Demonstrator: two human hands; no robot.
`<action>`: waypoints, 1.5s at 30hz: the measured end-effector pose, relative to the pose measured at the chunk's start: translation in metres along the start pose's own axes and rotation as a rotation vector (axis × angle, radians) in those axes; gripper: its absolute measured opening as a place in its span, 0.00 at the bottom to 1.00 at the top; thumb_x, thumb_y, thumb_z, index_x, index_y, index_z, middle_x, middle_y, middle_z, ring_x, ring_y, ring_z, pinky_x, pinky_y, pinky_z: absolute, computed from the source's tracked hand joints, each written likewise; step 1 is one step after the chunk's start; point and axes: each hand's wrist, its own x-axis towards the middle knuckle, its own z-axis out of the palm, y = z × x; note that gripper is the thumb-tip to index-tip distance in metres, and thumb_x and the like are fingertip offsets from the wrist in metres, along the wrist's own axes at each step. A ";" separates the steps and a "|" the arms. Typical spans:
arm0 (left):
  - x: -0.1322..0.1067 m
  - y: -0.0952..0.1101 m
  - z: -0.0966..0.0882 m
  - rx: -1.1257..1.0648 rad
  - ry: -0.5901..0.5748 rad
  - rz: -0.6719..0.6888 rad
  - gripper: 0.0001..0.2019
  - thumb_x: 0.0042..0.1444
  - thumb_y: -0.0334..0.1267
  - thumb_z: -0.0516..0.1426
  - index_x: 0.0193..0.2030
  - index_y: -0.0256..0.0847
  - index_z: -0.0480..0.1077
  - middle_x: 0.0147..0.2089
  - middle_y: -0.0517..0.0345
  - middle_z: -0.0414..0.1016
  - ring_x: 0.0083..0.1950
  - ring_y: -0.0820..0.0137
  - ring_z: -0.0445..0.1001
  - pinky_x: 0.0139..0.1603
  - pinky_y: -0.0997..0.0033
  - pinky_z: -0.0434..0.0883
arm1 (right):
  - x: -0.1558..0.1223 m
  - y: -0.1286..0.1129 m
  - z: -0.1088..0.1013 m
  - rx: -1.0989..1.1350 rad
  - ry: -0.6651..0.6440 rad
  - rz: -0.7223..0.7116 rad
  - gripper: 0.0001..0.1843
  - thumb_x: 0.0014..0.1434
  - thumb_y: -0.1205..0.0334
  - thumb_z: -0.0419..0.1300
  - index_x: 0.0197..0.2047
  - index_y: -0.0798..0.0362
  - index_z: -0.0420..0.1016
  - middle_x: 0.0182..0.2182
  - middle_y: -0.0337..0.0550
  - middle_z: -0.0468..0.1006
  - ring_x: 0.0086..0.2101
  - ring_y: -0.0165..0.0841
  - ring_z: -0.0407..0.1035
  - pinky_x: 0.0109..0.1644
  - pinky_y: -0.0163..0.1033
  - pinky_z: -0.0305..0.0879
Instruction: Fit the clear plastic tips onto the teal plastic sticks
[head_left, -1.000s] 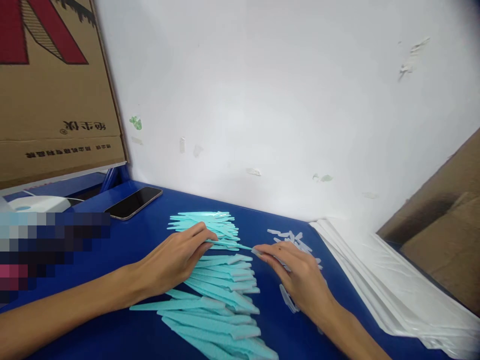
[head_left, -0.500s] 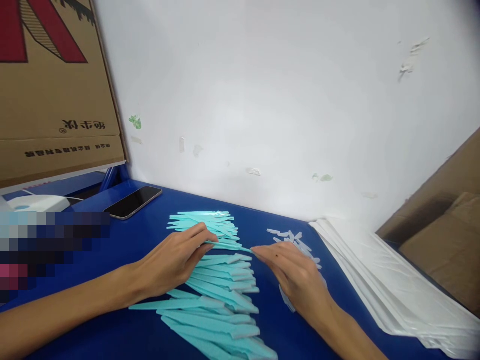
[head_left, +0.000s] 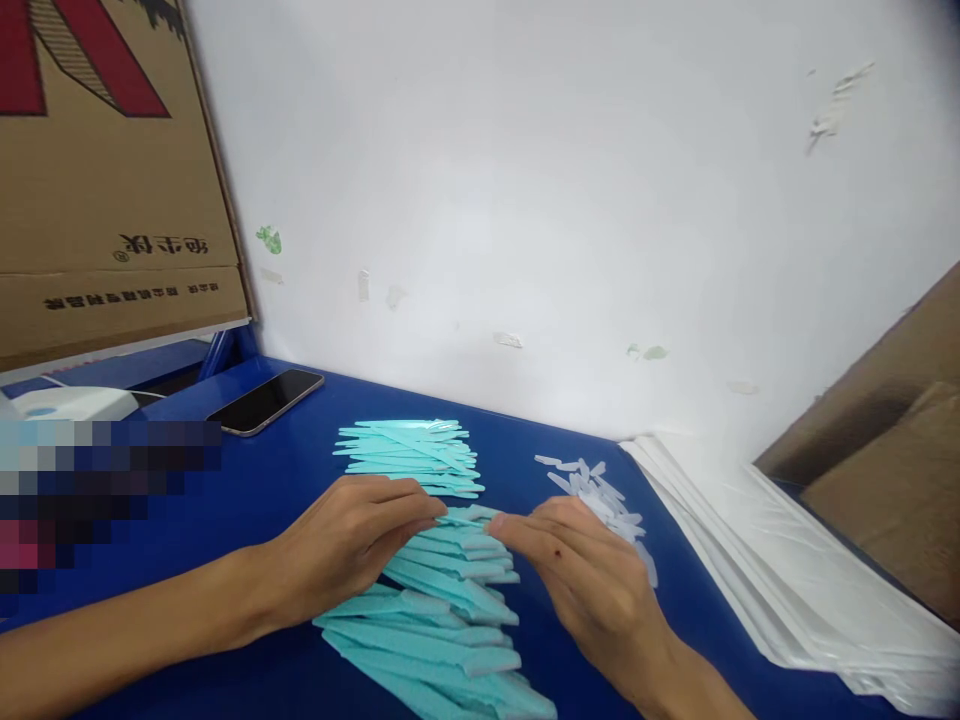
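Two heaps of thin teal plastic sticks lie on the blue table: a far heap (head_left: 409, 452) and a near heap (head_left: 442, 625) that runs toward me. My left hand (head_left: 352, 540) rests on the near heap, its fingers pinched on the top teal stick (head_left: 465, 517). My right hand (head_left: 581, 575) meets it from the right, fingertips closed on the same stick's end. A small pile of clear plastic caps (head_left: 600, 495) lies just behind my right hand.
A stack of clear plastic bags (head_left: 780, 580) lies at the right. A black phone (head_left: 266, 400) lies at the far left, with a cardboard box (head_left: 112, 170) behind it and a white device (head_left: 67, 402) beside it. The white wall (head_left: 525, 200) is close behind.
Both hands have come a little toward me, from the gap between the heaps onto the top of the near heap. The stick they held between them now lies with that heap.
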 end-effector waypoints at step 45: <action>0.003 -0.025 -0.011 0.317 -0.280 -0.214 0.12 0.72 0.36 0.50 0.45 0.41 0.76 0.34 0.54 0.75 0.36 0.63 0.71 0.39 0.64 0.64 | -0.018 0.063 -0.029 -0.422 -0.550 0.264 0.06 0.70 0.65 0.59 0.41 0.50 0.77 0.38 0.42 0.81 0.41 0.40 0.74 0.48 0.48 0.63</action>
